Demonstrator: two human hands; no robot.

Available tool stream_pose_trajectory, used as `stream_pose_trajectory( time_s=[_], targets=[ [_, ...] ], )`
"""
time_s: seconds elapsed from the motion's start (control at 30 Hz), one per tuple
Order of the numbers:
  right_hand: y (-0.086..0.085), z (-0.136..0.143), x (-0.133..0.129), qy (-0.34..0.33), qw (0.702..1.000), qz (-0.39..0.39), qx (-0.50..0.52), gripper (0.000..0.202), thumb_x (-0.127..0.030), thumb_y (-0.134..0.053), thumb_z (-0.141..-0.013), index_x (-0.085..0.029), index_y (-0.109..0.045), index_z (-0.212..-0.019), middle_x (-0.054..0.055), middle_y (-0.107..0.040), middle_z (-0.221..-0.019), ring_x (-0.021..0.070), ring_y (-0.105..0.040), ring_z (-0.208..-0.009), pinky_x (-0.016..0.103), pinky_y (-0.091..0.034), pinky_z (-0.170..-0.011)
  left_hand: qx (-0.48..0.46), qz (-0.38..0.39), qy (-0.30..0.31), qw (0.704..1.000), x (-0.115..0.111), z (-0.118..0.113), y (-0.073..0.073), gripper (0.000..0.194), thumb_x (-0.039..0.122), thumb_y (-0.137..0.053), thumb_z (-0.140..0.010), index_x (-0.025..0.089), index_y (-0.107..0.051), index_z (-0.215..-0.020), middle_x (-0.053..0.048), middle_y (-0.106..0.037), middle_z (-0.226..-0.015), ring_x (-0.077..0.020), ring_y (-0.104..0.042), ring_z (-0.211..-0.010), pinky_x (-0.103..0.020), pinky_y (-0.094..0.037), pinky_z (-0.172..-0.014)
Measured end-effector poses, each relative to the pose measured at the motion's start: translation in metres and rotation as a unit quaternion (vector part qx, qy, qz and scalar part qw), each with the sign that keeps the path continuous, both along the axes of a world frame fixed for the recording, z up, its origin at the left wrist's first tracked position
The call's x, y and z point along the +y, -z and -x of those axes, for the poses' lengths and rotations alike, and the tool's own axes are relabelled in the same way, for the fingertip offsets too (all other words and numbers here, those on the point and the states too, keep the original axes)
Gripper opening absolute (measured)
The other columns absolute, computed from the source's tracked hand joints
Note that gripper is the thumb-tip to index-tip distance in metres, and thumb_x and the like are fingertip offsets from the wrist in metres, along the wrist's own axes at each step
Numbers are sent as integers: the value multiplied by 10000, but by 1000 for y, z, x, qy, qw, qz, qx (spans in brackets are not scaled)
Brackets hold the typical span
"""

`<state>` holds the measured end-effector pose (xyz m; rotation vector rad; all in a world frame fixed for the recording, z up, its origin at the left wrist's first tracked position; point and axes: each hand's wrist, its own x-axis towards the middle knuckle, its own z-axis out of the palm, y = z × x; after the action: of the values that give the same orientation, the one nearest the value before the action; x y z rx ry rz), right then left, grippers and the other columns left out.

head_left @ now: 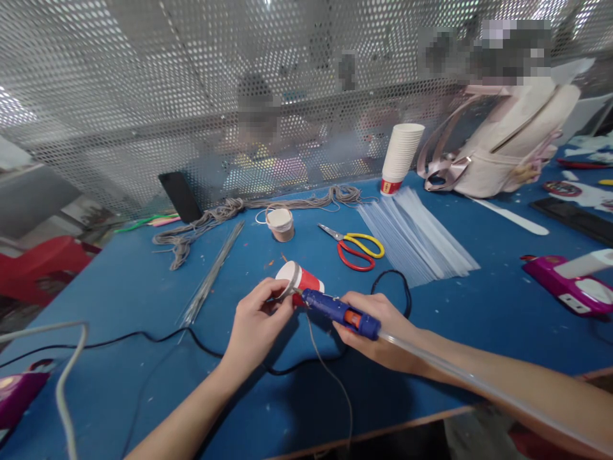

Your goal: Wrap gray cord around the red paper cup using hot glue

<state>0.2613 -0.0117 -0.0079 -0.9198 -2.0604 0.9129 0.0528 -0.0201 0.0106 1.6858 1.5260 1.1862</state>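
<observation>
In the head view, my left hand [263, 316] is closed on a red and white paper cup [310, 281] that lies tilted on its side. Grey cord [295, 276] wraps round the cup near its white end, and a loose length trails down toward the table's front edge. My right hand [383, 329] grips a blue glue gun [330, 306], with a long clear glue stick [431, 359] sticking out of its back. The gun's nozzle is at the cord beside my left fingertips; whether it touches is hard to tell. Behind them stands a small cord-wrapped cup [282, 225].
Red and yellow scissors [357, 248] lie right of the cup, beside clear plastic strips [416, 236]. Stacked paper cups [402, 156], a pale backpack [507, 147], a grey cord bundle [230, 207], thin wires [213, 271] and a black phone [181, 196] surround the workspace. A black cable [201, 347] crosses the table.
</observation>
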Motion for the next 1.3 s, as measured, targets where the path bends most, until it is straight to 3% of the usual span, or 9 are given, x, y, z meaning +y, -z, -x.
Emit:
stream_pose_trajectory(
  time_s=[0.3,0.77,1.13,1.3],
  targets=[
    [4,1,-1,-3,998,-70,-8,62,-216,-565,-751,-192,-512,-773,-23,-550,-603,94,-452,-486,215,-326,-491,-7,2,3,1000,0,0,0,165,259,-581,-773,158,-685,-852,-30,-645,-788,-144,-587,-681,-254,-505,-626],
    [6,1,-2,6,995,-93,-20,75,-216,-569,-736,-195,-503,-766,-22,-557,-601,97,-465,-482,211,-328,-487,5,2,4,1000,-1,0,-2,148,244,-577,-767,166,-682,-836,-24,-646,-775,-138,-581,-668,-243,-493,-616],
    [-12,-5,6,14,1000,21,-9,149,-191,-575,-770,-197,-456,-681,-60,-449,-565,79,-410,-493,200,-327,-514,-7,14,24,1000,-1,5,-1,158,246,-573,-775,169,-679,-863,-21,-632,-782,-141,-588,-654,-254,-494,-620],
    [-14,-6,4,0,999,39,-8,158,-189,-574,-770,-198,-448,-675,-67,-443,-556,76,-400,-490,199,-322,-509,-11,18,28,999,-1,3,-4,188,220,-581,-745,167,-695,-886,-28,-654,-820,-145,-597,-680,-250,-498,-635]
  ],
)
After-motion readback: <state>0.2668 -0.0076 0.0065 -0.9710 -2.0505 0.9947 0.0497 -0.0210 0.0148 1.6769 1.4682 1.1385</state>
